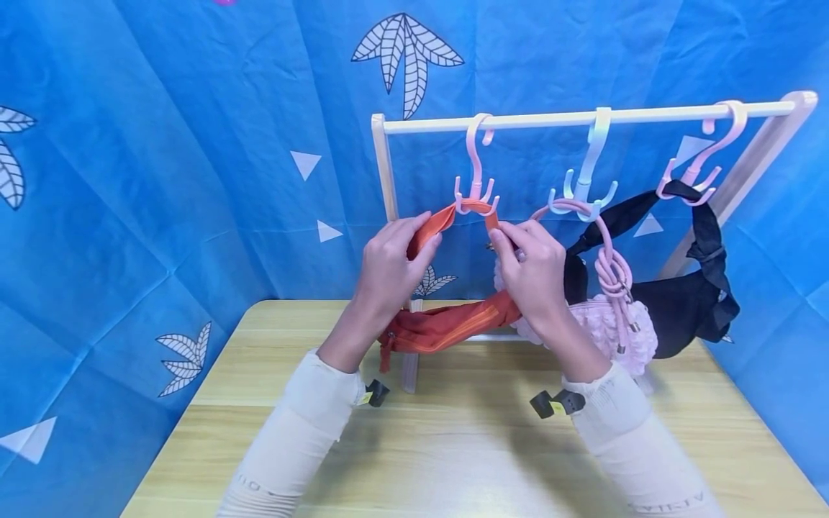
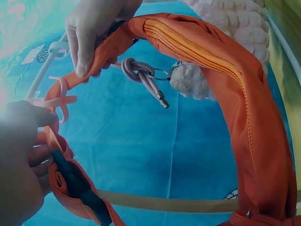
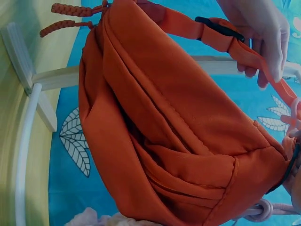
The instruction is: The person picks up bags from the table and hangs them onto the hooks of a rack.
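Observation:
An orange bag (image 1: 447,325) with zippers hangs by its strap (image 1: 477,205), which loops over the prongs of the left pink hook (image 1: 476,162). My left hand (image 1: 393,262) pinches the strap left of the hook. On the other side, my right hand (image 1: 534,270) pinches the strap between thumb and fingers. A dark buckle (image 2: 77,181) sits on the strap beside the left hand in the left wrist view. The bag's body (image 3: 160,108) droops below both hands, its braided zipper pulls (image 3: 70,10) dangling at one end.
A white rack (image 1: 537,121) stands on the wooden table (image 1: 427,446) before a blue curtain (image 1: 194,144). Its blue hook (image 1: 591,162) carries a pale pink puffy bag (image 1: 637,334) with a knotted handle. A black bag (image 1: 680,306) hangs from the right pink hook (image 1: 712,147).

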